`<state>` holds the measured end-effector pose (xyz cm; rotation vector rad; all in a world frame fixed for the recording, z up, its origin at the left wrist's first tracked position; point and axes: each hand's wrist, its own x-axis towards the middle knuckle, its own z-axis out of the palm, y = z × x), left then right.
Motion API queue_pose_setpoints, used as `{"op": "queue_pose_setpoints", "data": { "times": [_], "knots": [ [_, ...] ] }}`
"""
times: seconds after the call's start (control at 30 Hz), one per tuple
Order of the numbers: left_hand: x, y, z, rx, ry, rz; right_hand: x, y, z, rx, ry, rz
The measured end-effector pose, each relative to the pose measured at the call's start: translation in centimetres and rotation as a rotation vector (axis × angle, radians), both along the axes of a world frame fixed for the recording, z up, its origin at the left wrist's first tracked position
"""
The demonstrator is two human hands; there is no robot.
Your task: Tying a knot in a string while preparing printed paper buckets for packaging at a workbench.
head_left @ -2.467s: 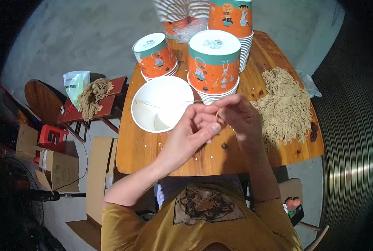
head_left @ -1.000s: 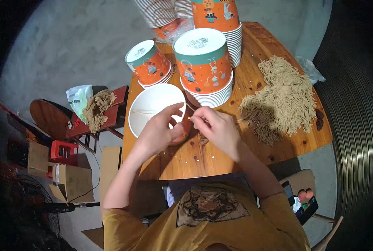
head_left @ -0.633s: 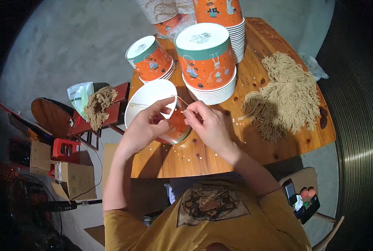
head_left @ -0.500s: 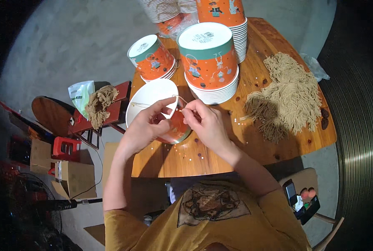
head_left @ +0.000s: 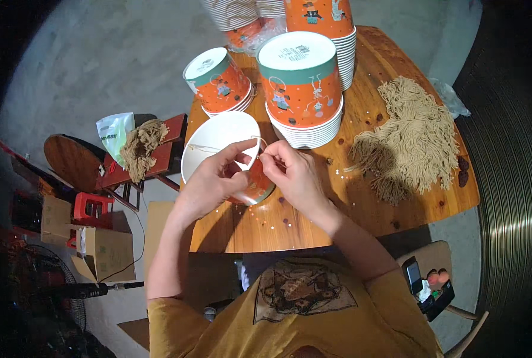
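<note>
Your left hand [head_left: 210, 182] half-curls at the bucket [head_left: 258, 186] — perhaps steadying it, hold unclear — while your right hand [head_left: 295, 179] pinches the cord [head_left: 264, 142].

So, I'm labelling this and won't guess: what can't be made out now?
In the head view:
The cord within the right hand: hidden by that hand.
Inside the open tub: partly covered by the left hand.
Top of the rear right stack: cut off by the upper edge.
Outline of the fan: lost in darkness at lower left.
</note>
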<state>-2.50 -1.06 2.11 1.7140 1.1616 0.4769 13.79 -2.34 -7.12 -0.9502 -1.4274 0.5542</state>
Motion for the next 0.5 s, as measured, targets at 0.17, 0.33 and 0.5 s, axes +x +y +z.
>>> {"op": "queue_pose_setpoints", "data": {
  "times": [0.17,0.33,0.5],
  "knots": [
    [0.3,0.1,-0.7,0.014,-0.008,-0.031,0.5,0.0,-0.2,-0.001,-0.058,-0.042],
    [1.3,0.8,-1.1,-0.057,-0.080,-0.017,1.2,-0.4,-0.5,-0.068,-0.077,0.003],
    [1.8,2.1,-3.4,0.140,0.028,-0.098,2.0,-1.3,0.3,-0.191,-0.070,0.055]
  ]
}}
